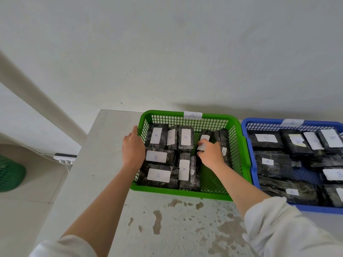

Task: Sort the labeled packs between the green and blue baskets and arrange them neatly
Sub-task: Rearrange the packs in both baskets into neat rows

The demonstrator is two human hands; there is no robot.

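Note:
The green basket [187, 193], tagged A on its far rim, holds several black wrapped packs with white A labels, such as one pack [158, 175] at the front left. My left hand [132, 148] rests against the basket's left rim. My right hand [210, 153] reaches inside the basket and grips a black pack [204, 137] with a white label, next to two upright packs at the basket's right wall. The blue basket [249, 145], tagged B, stands to the right with several black packs labeled B [266, 138].
Both baskets stand on a pale table [104, 164] with brown stains near its front. A white wall rises behind. On the floor to the left lie a power strip [65, 158] and a green round basket [10, 173].

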